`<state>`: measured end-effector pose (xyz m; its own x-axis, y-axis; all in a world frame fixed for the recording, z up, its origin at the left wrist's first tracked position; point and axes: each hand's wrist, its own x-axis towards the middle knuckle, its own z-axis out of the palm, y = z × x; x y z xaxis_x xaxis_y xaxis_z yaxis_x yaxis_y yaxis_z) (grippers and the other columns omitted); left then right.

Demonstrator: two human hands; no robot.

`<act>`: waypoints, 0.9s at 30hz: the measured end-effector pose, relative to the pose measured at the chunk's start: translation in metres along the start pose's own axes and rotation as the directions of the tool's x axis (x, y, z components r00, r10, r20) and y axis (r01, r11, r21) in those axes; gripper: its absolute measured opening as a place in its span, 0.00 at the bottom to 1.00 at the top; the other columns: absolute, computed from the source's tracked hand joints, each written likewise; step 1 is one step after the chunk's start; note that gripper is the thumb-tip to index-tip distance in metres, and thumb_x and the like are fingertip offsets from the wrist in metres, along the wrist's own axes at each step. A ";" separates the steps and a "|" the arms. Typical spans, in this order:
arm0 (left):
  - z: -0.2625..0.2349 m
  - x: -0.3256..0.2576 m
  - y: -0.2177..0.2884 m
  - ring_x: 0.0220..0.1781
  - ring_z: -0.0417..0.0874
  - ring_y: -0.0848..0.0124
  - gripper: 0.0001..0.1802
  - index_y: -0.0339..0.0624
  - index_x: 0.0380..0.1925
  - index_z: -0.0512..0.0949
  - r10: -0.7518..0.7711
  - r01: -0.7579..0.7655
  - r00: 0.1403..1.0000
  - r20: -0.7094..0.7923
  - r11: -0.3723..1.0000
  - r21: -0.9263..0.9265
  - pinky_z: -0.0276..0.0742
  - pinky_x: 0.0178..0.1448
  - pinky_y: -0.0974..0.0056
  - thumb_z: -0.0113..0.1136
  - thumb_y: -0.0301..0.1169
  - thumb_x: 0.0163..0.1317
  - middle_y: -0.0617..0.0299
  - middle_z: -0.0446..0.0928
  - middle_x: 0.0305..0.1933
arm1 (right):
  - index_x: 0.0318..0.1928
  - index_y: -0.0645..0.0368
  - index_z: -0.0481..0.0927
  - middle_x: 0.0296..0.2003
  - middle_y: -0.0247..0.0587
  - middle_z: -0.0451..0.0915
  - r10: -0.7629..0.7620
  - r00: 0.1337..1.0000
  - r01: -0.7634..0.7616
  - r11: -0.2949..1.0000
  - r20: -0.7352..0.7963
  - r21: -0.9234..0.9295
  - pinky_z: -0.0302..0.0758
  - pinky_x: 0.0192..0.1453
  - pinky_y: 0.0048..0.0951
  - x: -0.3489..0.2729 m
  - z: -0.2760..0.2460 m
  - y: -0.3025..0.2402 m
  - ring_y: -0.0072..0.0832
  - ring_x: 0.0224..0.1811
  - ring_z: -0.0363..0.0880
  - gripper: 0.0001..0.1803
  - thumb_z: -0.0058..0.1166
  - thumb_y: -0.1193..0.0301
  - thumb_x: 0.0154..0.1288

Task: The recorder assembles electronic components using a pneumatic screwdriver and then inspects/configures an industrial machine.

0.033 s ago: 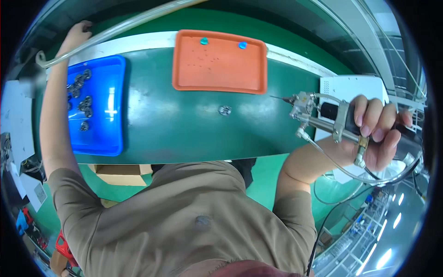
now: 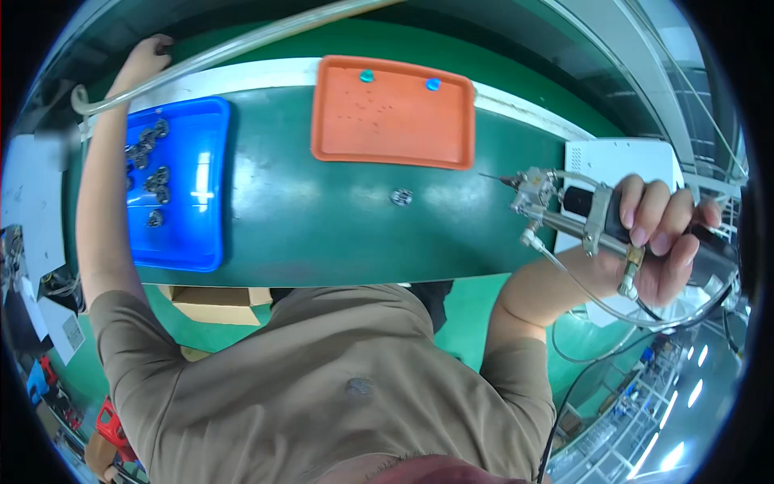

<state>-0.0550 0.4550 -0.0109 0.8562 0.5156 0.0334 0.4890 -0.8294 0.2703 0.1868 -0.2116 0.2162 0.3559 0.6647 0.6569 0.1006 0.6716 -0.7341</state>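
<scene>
Left hand reaching to upper left of frame, past clear hose, grip kinda hidden so can't tell. Blue tray sitting left, holding small dark metal parts. Orange tray top centre. Lone small part lying on green belt. Right hand wrapping tight around dispensing gun, mid right, needle pointing left.

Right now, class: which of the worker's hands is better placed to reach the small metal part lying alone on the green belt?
Probably the right hand: it holds the screwdriver tool whose tip points toward the metal part. The left hand is stretched to the belt's far edge beyond the blue tray.
</scene>
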 end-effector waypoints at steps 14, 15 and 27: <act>-0.015 -0.087 0.240 0.45 0.84 0.62 0.14 0.33 0.49 0.82 0.412 -0.369 0.908 0.078 0.873 -0.321 0.80 0.53 0.62 0.65 0.24 0.64 0.52 0.81 0.45 | 0.62 0.51 0.72 0.26 0.27 0.76 -0.128 0.982 0.134 0.990 0.136 -0.037 0.76 0.35 0.25 0.000 0.017 0.001 0.19 0.26 0.77 0.21 0.55 0.74 0.70; -0.012 -0.099 0.260 0.46 0.85 0.57 0.13 0.31 0.47 0.82 0.380 -0.323 0.917 0.123 0.887 -0.329 0.82 0.53 0.59 0.66 0.23 0.64 0.51 0.81 0.45 | 0.61 0.51 0.73 0.25 0.27 0.76 -0.170 0.976 0.170 0.985 0.134 0.013 0.76 0.34 0.24 0.001 0.019 0.003 0.19 0.24 0.77 0.20 0.57 0.74 0.69; 0.012 -0.116 0.265 0.56 0.82 0.49 0.18 0.40 0.51 0.83 0.421 -0.397 0.886 0.195 0.906 -0.150 0.79 0.61 0.50 0.69 0.30 0.61 0.49 0.81 0.49 | 0.55 0.53 0.70 0.26 0.29 0.77 -0.133 0.981 0.144 0.987 0.139 -0.070 0.82 0.25 0.25 0.004 0.028 0.009 0.20 0.22 0.78 0.21 0.61 0.76 0.63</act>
<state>-0.0229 0.1724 0.0456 0.9968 0.0660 -0.0448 0.0780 -0.9234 0.3759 0.1635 -0.1939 0.2170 0.2069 0.6085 0.7661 0.2153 0.7356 -0.6423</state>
